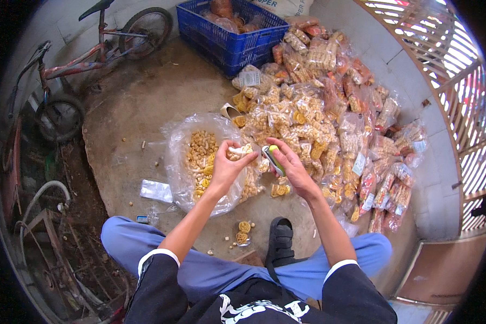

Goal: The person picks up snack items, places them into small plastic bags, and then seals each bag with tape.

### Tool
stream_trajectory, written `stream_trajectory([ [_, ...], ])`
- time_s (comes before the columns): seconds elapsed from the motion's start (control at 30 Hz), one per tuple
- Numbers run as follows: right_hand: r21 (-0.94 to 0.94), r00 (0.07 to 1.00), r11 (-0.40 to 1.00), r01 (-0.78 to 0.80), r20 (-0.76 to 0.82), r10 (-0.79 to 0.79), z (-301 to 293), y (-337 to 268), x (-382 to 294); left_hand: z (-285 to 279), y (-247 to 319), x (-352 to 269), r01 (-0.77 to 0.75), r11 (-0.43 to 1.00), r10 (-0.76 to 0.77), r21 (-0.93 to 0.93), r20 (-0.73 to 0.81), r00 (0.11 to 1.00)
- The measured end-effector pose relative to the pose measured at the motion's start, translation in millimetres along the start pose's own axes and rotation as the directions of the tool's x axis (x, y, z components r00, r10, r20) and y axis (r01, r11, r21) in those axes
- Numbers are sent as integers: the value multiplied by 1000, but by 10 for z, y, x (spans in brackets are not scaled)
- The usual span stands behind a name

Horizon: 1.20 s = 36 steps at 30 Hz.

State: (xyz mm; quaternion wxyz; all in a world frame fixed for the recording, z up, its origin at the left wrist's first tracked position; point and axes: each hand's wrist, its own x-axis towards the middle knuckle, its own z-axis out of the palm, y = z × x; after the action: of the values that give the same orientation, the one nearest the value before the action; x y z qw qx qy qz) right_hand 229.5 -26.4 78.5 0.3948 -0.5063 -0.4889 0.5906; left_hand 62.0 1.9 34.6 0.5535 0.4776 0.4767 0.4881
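Observation:
My left hand (pixel 229 164) grips a small clear plastic bag of pale snacks (pixel 239 151) over a large open plastic sack (pixel 178 162). Loose snack pieces (pixel 202 148), tan and yellow, fill the sack. In my right hand (pixel 289 164) is a green and grey hand stapler (pixel 273 159), its front end close to the bag's edge; I cannot tell whether they touch. A heap of small packed snack bags (pixel 291 121) lies just beyond both hands. One small bag with yellow spiral snacks (pixel 280 190) rests on the floor below the stapler.
A blue plastic crate (pixel 235 44) holding bags stands at the back. A small bicycle (pixel 77 65) leans along the left wall. Flat plastic bags (pixel 156 190), a staple box (pixel 142 219) and a packet of round snacks (pixel 243 233) lie near my legs. More filled bags (pixel 389 162) spread along the right wall.

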Motion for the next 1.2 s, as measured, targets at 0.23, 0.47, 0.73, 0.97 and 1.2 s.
stream_trajectory([
  [0.23,-202,986,978,58,163,-25,-16,-294,98,-283,248,40,-69,998,69,1,-83,994],
  [0.47,-224,952,967,124,303,-51,251,61,281,-609,-48,-233,-99,988,123,122,-209,970],
  [0.73,-233,943,956,176,319,-96,423,177,351,-660,-12,-294,-57,978,105,202,-239,965],
  [0.97,-248,949,948,201,287,-126,444,234,277,-615,-1,-310,-23,947,97,321,-218,971],
  [1.2,-268,956,938,222,249,-155,419,363,265,-594,-6,-323,-87,900,175,427,-170,970],
])
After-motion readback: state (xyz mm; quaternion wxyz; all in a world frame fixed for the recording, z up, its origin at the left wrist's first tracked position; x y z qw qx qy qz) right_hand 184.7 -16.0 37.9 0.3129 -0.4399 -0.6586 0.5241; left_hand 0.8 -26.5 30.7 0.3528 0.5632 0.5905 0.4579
